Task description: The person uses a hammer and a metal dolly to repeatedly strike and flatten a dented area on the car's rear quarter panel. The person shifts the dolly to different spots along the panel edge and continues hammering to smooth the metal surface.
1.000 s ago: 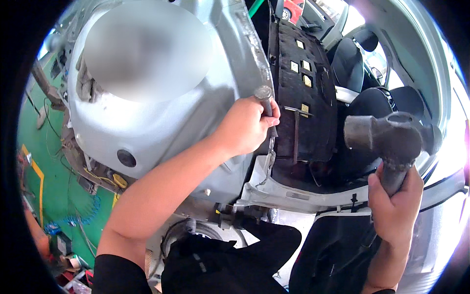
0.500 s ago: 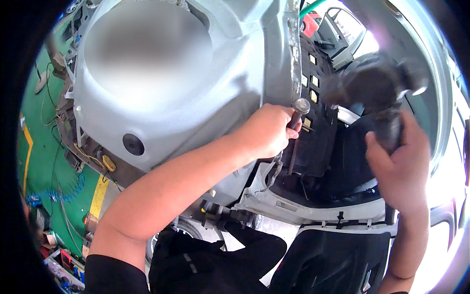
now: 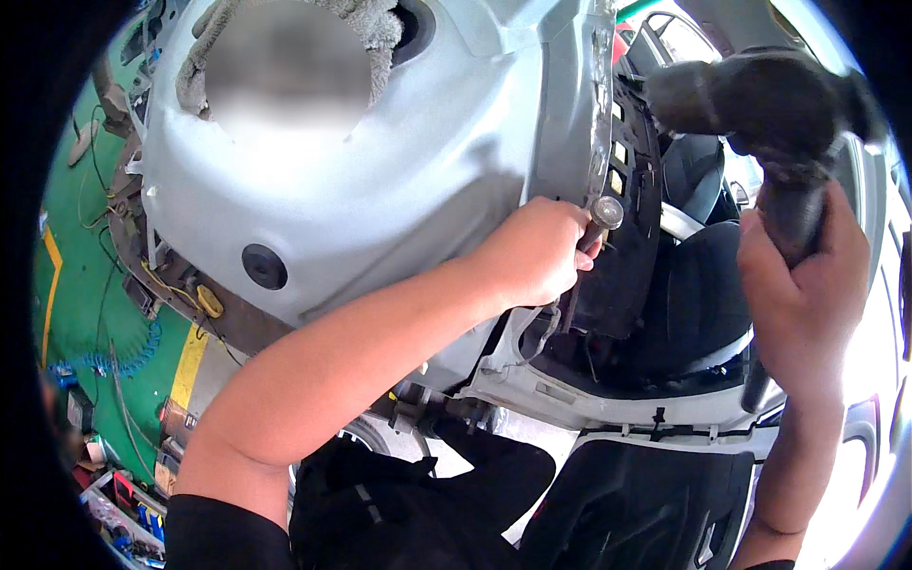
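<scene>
My left hand (image 3: 537,255) is closed around a steel chisel (image 3: 606,213), its round, flattened head sticking up above the fist. The chisel's lower end is mostly hidden, so I cannot tell what it touches. It stands beside the rough seam (image 3: 600,119) along the edge of a silver-grey car body panel (image 3: 418,190). Raised on the right, a large dark hammer (image 3: 760,100) is gripped by its handle in my right hand (image 3: 807,299). The hammer head is apart from the chisel, above and to its right.
Grey fleecy cloth (image 3: 382,43) surrounds a blurred patch on the panel. A black round plug (image 3: 264,267) sits lower left. Right of the seam are a perforated dark panel (image 3: 622,275) and a car seat (image 3: 698,285). An open door (image 3: 646,503) stands near me; cables and tools lie on the green floor (image 3: 71,323).
The hammer has risen and moved right with my right hand. My left hand keeps its hold on the chisel at the seam. The whole view has shifted slightly.
</scene>
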A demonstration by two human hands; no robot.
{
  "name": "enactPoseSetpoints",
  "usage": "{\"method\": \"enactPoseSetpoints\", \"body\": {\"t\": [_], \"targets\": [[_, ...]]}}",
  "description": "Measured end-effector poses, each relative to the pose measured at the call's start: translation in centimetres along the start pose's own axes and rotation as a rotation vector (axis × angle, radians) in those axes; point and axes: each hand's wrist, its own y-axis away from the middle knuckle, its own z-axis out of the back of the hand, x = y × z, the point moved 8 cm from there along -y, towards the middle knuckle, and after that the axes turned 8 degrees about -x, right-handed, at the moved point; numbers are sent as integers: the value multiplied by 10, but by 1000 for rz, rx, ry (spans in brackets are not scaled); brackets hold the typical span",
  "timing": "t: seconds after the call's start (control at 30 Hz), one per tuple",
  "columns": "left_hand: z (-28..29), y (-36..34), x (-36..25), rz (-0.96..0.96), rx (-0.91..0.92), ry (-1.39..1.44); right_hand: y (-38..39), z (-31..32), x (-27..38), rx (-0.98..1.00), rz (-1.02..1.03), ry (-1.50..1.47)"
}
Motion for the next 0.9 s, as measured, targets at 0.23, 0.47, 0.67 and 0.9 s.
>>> {"method": "enactPoseSetpoints", "body": {"t": [0.23,0.47,0.67,0.9], "targets": [[-2,0,2,14,46,-58,25,-49,-20,428,-133,115],[-5,-1,4,-27,15,-9,20,-3,-17,-35,-151,26],[-11,2,-1,-97,80,-301,58,-48,-52,468,-255,85],[6,7,-2,-27,-125,-45,97,32,-96,75,-527,2]]}}
